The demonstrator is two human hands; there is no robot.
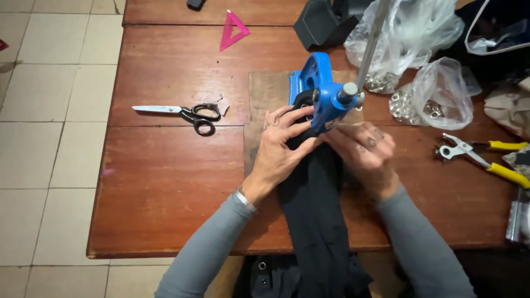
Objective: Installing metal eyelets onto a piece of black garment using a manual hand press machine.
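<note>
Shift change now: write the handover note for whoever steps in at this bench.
Left hand: pressing the black fabric strip flat under the blue hand press.
Right hand: holding the strip's other side at the press head.
Press stands on a wooden board; its lever is up, untouched.
Eyelets are in clear bags on the right; scissors on the left.
Done: fabric positioned. Left: lever not yet pulled.
</note>
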